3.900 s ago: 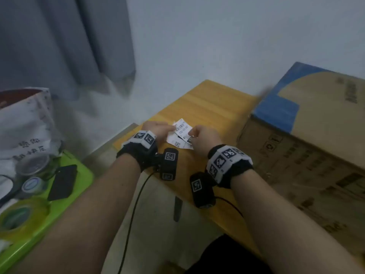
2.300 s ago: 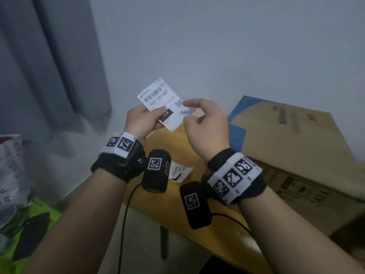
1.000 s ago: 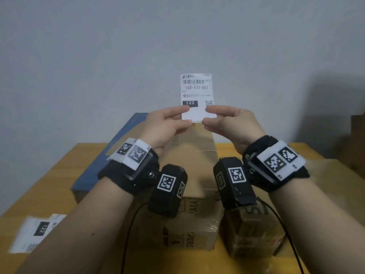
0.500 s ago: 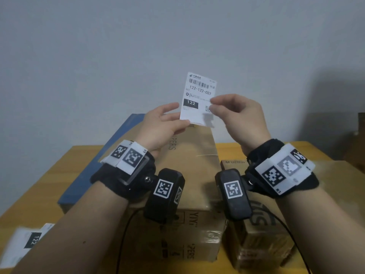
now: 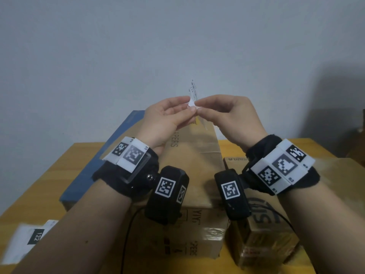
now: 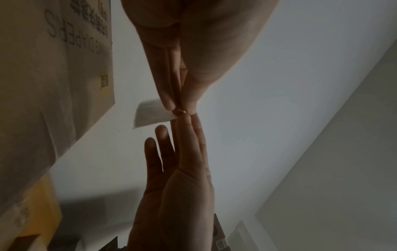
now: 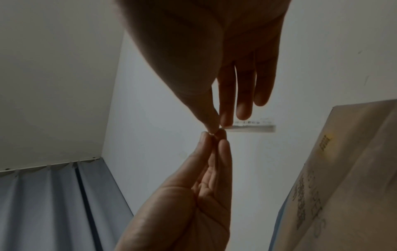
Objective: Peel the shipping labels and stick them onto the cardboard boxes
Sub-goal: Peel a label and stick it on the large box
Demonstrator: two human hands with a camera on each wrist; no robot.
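Carefully, above the big box point(image 5: 189, 155), both grips pinch the label's point(image 5: 192, 95) corner; I should peel slowly, keeping it flat.

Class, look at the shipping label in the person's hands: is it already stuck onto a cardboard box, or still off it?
Still off. The shipping label is in the air above the cardboard box, pinched at one corner by left hand and right hand.
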